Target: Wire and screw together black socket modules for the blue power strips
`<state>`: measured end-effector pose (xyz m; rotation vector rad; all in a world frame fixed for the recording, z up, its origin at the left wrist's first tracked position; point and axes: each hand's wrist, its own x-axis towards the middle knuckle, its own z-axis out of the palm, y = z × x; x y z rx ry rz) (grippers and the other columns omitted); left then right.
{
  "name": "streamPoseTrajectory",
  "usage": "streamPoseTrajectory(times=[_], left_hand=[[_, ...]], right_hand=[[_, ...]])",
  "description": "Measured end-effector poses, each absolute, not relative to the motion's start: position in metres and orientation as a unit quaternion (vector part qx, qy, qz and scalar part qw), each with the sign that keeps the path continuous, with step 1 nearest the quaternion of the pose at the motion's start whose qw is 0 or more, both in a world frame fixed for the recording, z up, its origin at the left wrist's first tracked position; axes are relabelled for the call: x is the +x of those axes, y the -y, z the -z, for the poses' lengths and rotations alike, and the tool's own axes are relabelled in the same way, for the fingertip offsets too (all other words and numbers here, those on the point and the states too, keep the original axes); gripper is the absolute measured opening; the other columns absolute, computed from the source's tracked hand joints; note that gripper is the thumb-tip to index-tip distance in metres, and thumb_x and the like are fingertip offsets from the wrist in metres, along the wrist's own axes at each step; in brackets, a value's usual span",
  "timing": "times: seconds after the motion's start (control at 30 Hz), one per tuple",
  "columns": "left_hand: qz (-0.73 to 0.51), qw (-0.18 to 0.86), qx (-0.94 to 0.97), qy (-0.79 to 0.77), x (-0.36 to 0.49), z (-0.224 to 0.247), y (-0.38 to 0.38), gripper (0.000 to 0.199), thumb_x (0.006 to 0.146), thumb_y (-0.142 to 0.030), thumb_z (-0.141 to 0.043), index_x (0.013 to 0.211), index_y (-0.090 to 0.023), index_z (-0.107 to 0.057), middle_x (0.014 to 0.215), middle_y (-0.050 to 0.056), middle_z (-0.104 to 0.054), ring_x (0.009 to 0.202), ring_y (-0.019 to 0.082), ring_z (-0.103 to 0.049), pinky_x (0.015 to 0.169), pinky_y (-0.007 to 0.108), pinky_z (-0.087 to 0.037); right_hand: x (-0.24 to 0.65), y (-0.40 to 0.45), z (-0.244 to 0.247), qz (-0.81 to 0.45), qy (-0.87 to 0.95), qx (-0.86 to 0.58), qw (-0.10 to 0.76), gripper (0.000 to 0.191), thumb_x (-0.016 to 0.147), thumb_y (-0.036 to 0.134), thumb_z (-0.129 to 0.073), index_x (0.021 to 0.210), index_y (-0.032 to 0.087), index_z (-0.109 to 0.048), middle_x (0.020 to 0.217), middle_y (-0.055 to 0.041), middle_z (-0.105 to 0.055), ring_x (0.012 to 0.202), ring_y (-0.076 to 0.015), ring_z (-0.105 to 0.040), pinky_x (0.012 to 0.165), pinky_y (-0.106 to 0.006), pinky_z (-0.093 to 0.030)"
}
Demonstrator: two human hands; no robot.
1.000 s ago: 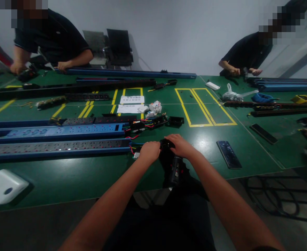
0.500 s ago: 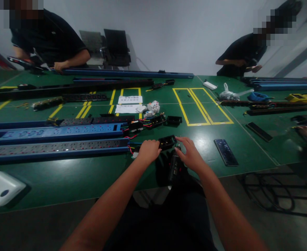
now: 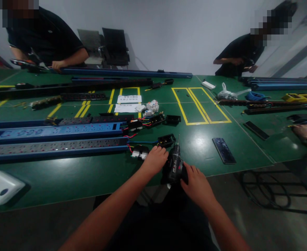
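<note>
My right hand (image 3: 195,181) is closed at the grip end of a black cordless drill (image 3: 174,162), which lies on the table edge with its bit pointing away from me. Just left of the drill is my left hand (image 3: 157,159), fingers bent and close together; whatever they hold is hidden. Beyond that hand lies a small open black box (image 3: 166,140), with wires running to the nearer blue power strip (image 3: 91,149). A black-and-white wired part (image 3: 140,152) sits left of my left hand.
Another blue power strip (image 3: 64,130) lies behind the near one. A phone (image 3: 223,150) is to the right, a white box (image 3: 3,188) at the left edge. White connectors (image 3: 152,105) sit mid-table. Two people work across the table; another person's hand (image 3: 303,131) shows at right.
Both hands have left the small black box, which stays on the table. My right hand has come back to the drill, and my left has drawn nearer beside it.
</note>
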<state>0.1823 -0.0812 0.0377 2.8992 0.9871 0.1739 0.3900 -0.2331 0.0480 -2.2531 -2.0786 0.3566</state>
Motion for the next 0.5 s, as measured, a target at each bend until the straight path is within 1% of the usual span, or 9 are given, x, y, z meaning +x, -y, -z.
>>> streamPoseTrajectory(times=[0.13, 0.2, 0.27, 0.33, 0.4, 0.47, 0.5], left_hand=[[-0.045, 0.071, 0.945, -0.315, 0.189, -0.033, 0.081, 0.026, 0.106, -0.011, -0.053, 0.104, -0.015, -0.078, 0.107, 0.017, -0.074, 0.107, 0.031, -0.067, 0.099, 0.046, -0.044], [-0.048, 0.104, 0.940, -0.322, 0.189, -0.036, 0.081, 0.028, 0.104, -0.008, -0.052, 0.103, -0.015, -0.079, 0.106, 0.018, -0.075, 0.110, 0.032, -0.068, 0.102, 0.047, -0.045], [-0.063, 0.146, 0.928, -0.337, 0.185, -0.040, 0.081, 0.027, 0.103, -0.010, -0.054, 0.102, -0.016, -0.080, 0.105, 0.018, -0.077, 0.110, 0.033, -0.070, 0.104, 0.047, -0.045], [-0.108, 0.206, 0.905, -0.357, 0.179, -0.044, 0.080, 0.022, 0.104, -0.015, -0.058, 0.102, -0.018, -0.080, 0.106, 0.016, -0.079, 0.110, 0.032, -0.071, 0.106, 0.047, -0.045], [-0.195, 0.291, 0.851, -0.392, 0.170, -0.047, 0.079, 0.018, 0.105, -0.025, -0.064, 0.103, -0.021, -0.081, 0.109, 0.012, -0.081, 0.109, 0.030, -0.073, 0.104, 0.045, -0.048], [-0.302, 0.401, 0.749, -0.433, 0.162, -0.049, 0.077, 0.020, 0.105, -0.037, -0.068, 0.102, -0.022, -0.080, 0.109, 0.009, -0.082, 0.103, 0.027, -0.074, 0.096, 0.041, -0.052], [-0.348, 0.460, 0.685, -0.445, 0.159, -0.049, 0.077, 0.024, 0.104, -0.043, -0.070, 0.101, -0.022, -0.080, 0.106, 0.008, -0.082, 0.097, 0.025, -0.074, 0.090, 0.038, -0.054]], right_hand=[[0.381, 0.230, -0.039, -0.076, 0.667, -0.739, 0.057, 0.069, 0.093, 0.027, -0.068, 0.159, 0.015, -0.051, 0.130, -0.0200, -0.071, 0.110, -0.0371, -0.068, 0.101, -0.051, -0.054], [0.381, 0.230, -0.035, -0.070, 0.667, -0.738, 0.078, 0.066, 0.091, 0.025, -0.068, 0.155, 0.016, -0.054, 0.127, -0.0202, -0.072, 0.108, -0.0378, -0.069, 0.099, -0.052, -0.055], [0.382, 0.233, -0.033, -0.076, 0.655, -0.744, 0.104, 0.063, 0.088, 0.024, -0.070, 0.150, 0.019, -0.058, 0.123, -0.0184, -0.073, 0.107, -0.0379, -0.071, 0.097, -0.051, -0.056], [0.384, 0.240, -0.031, -0.091, 0.636, -0.753, 0.140, 0.061, 0.085, 0.026, -0.073, 0.145, 0.023, -0.061, 0.121, -0.0157, -0.074, 0.108, -0.0377, -0.072, 0.095, -0.050, -0.058], [0.387, 0.250, -0.030, -0.117, 0.614, -0.756, 0.195, 0.061, 0.085, 0.030, -0.074, 0.145, 0.027, -0.060, 0.126, -0.0137, -0.075, 0.112, -0.0374, -0.073, 0.095, -0.050, -0.059], [0.392, 0.263, -0.028, -0.162, 0.595, -0.740, 0.269, 0.064, 0.085, 0.032, -0.073, 0.147, 0.030, -0.059, 0.130, -0.0117, -0.076, 0.115, -0.0372, -0.074, 0.096, -0.052, -0.061], [0.396, 0.270, -0.027, -0.188, 0.581, -0.728, 0.311, 0.062, 0.085, 0.034, -0.073, 0.145, 0.030, -0.060, 0.127, -0.0108, -0.078, 0.112, -0.0371, -0.076, 0.094, -0.053, -0.063]])
